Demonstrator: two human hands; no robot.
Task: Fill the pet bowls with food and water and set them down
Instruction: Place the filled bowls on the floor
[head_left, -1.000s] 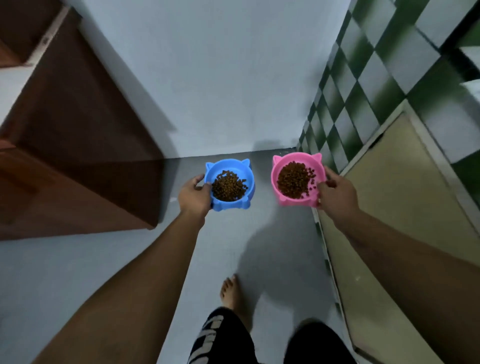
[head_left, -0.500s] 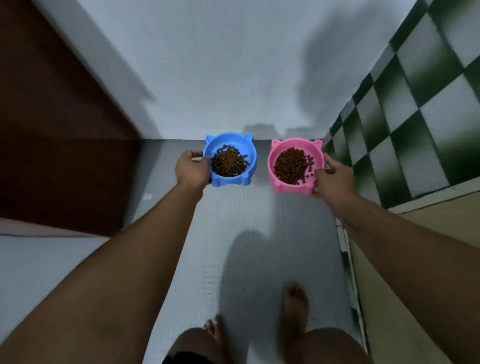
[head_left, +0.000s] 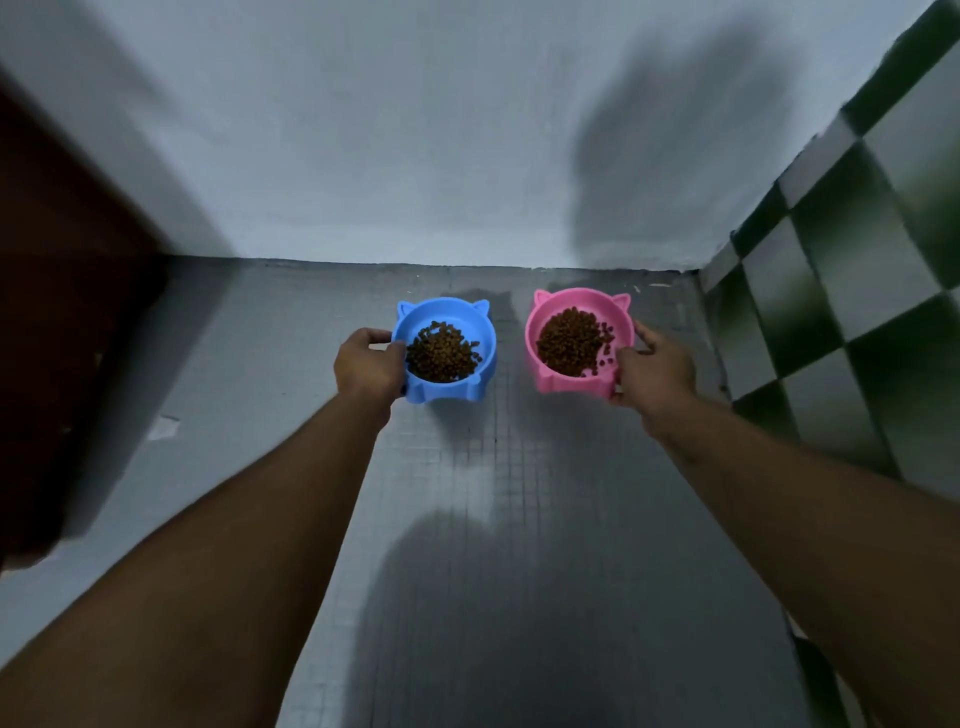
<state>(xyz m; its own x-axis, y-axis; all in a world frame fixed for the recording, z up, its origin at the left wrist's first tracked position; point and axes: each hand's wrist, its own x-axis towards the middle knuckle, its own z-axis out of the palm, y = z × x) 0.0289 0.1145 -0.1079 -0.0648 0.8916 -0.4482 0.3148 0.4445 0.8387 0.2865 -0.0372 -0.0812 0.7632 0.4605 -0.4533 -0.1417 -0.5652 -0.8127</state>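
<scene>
A blue cat-eared pet bowl (head_left: 470, 325) with brown kibble (head_left: 441, 353) in it is low over the grey tiled floor near the far wall. My left hand (head_left: 366, 366) grips its left rim. To its right is a pink cat-eared bowl (head_left: 550, 382), also holding kibble (head_left: 571, 340). My right hand (head_left: 654, 366) grips its right rim. Whether the bowls touch the floor I cannot tell.
A pale wall (head_left: 415, 156) rises just behind the bowls. A green-and-white checkered tiled wall (head_left: 852, 270) stands on the right. A dark brown wooden panel (head_left: 67, 312) fills the left. The grey floor (head_left: 493, 519) stretches between my arms.
I have moved closer to the far wall and both bowls have gone lower toward the floor. My feet have dropped out of view. Both hands keep their hold.
</scene>
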